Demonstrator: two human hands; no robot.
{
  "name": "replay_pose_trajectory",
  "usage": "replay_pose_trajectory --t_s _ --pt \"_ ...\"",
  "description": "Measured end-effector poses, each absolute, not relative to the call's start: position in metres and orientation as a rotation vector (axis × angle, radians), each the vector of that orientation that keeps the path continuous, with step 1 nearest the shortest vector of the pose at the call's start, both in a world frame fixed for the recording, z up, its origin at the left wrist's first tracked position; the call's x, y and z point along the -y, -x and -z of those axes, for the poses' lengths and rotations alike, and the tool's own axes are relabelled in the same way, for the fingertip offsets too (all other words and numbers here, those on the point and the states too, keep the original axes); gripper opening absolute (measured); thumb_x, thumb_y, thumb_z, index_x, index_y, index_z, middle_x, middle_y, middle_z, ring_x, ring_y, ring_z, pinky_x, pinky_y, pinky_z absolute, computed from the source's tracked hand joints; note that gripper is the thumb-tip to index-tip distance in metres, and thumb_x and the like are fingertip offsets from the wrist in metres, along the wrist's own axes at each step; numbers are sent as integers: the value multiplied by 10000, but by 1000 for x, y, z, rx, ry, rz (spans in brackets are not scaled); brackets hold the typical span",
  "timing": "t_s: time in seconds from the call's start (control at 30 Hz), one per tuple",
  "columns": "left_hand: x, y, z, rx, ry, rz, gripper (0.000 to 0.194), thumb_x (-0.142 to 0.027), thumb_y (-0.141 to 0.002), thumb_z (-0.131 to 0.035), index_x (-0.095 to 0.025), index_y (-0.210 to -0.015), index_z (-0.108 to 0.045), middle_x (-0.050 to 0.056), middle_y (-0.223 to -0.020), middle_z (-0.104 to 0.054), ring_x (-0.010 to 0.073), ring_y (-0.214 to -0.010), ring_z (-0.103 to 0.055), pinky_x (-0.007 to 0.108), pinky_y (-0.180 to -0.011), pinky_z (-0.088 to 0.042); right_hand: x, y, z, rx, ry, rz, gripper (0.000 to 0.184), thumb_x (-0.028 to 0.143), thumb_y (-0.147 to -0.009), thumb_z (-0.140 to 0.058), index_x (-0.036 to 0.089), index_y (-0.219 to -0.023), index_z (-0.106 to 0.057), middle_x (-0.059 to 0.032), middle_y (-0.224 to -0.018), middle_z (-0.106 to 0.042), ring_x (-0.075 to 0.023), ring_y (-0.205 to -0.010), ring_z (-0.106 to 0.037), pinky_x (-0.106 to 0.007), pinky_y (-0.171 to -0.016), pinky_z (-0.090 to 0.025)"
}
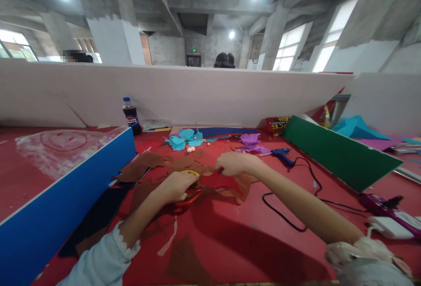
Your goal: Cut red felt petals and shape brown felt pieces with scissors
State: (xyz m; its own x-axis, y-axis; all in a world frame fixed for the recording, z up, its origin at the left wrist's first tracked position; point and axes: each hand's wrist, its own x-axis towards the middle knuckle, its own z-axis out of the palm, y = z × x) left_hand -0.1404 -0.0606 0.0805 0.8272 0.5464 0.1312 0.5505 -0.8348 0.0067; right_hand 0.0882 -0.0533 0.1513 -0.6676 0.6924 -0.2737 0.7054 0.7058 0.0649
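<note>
Left hand [177, 186] grasps a round yellow-and-orange item [194, 198]; right hand [229, 163] pinches brown paper [208, 170]. Work appears partway: blue petals [186, 135] shaped, brown pieces [187, 260] loose.

Shows brown on paper scraps [141, 166], plain red on tabletop [237, 229], blue on glue gun [283, 156], green on upright board [338, 156]. Displays red smiling-face pattern on plastic sheet [67, 145].

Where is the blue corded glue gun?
In the head view, the blue corded glue gun lies right of centre on the red tabletop, between purple paper petals and the green rectangular board.
</note>
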Motion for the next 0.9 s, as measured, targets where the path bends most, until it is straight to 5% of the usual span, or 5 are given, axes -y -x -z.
replay_pose_trajectory --t_s 0.7,0.9 --pt "60 141 -78 918 2928 152 160 -157 -679 -502 -181 -836 -486 62 -890 -574 197 -855 -544 269 -706 -419 53 -89 -156 -2643 -1111 107 251 156 -649 -441 135 -771 -659 -64 -679 -636 -119 -509 -445 -238 -465 -213" --pt "57 144 -77 905 2978 258 423 -127 -649 -513 -191 -1064 -463 71 -1118 -532 215 -1046 -476 306 -873 -372 45 -104 -162 -2669 -1172 211 206 177 -657 -450 130 -737 -634 -34 -649 -602 -104 -507 -416 -235 -482 -234"
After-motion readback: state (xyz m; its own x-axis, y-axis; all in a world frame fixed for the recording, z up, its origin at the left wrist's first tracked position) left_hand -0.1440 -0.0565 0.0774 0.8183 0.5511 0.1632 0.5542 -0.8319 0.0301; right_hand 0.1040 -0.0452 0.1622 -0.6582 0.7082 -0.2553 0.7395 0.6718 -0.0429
